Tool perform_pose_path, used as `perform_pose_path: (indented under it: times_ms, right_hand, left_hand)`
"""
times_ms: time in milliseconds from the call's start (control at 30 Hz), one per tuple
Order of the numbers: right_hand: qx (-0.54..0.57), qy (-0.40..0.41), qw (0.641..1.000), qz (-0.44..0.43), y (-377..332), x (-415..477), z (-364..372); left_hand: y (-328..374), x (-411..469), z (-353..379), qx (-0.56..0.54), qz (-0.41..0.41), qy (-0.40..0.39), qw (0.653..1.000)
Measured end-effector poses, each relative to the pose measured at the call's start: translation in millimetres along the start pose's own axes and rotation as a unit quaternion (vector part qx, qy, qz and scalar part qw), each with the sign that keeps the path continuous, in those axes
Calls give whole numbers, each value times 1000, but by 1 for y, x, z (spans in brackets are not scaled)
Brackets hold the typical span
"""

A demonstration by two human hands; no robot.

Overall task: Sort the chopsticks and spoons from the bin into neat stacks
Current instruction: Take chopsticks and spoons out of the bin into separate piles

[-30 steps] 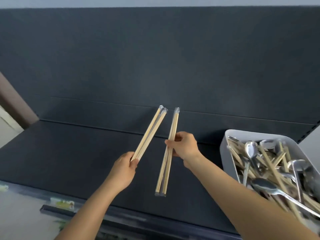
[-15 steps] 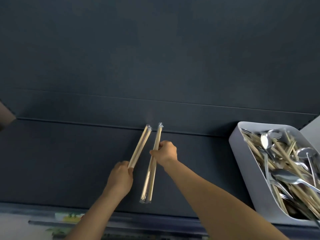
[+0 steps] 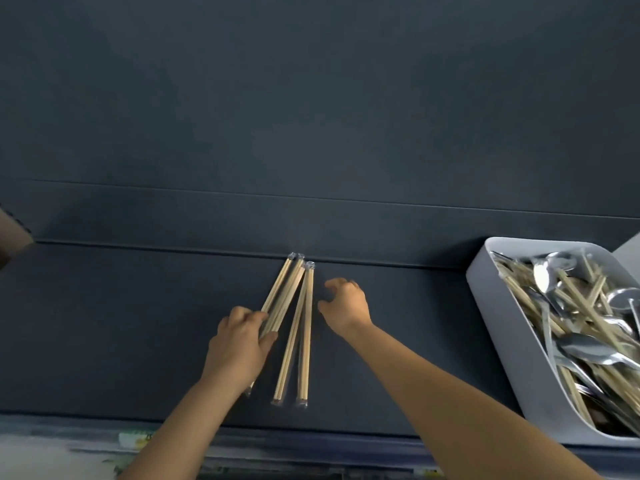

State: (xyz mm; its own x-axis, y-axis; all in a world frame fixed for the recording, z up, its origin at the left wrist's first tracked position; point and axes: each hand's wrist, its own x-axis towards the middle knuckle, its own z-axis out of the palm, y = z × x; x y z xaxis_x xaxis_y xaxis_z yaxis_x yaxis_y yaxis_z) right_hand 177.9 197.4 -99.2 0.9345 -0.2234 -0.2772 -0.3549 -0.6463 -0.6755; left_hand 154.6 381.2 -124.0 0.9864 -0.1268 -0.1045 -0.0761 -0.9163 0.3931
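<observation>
Two hands over the dark counter (image 3: 104,323). The left hand (image 3: 239,344) grips a bundle of wrapped chopsticks (image 3: 282,292) near its lower end, tips angled away. Just right of it, two more wrapped pairs (image 3: 305,358) lie on the counter, splayed at the near ends. The right hand (image 3: 346,306) hovers beside them, fingers loosely curled, holding nothing. Far right, the white bin (image 3: 512,327) is packed with spoons (image 3: 585,351) and loose chopsticks (image 3: 588,306).

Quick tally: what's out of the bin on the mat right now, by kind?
Loose chopstick packs: 2
Chopstick bundle gripped by the left hand: 1, packs inside unclear
Spoons: 0, all in the bin
Total: 3
</observation>
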Motion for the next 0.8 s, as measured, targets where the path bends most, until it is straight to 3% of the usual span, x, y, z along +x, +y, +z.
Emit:
perform_pose_path:
  times_ms: [300, 533, 667, 800]
  right_hand:
    - [-59, 121, 987, -86, 26, -29, -145]
    - [-114, 207, 972, -4, 118, -62, -279]
    - [-110, 208, 971, 45, 177, -70, -322]
    - [-123, 130, 983, 51, 218, -69, -338]
  left_hand:
    - [117, 23, -2, -46, 176, 37, 983]
    - [223, 11, 8, -76, 280, 32, 956]
    - [285, 1, 22, -75, 305, 10, 949]
    - [344, -9, 42, -65, 308, -24, 949]
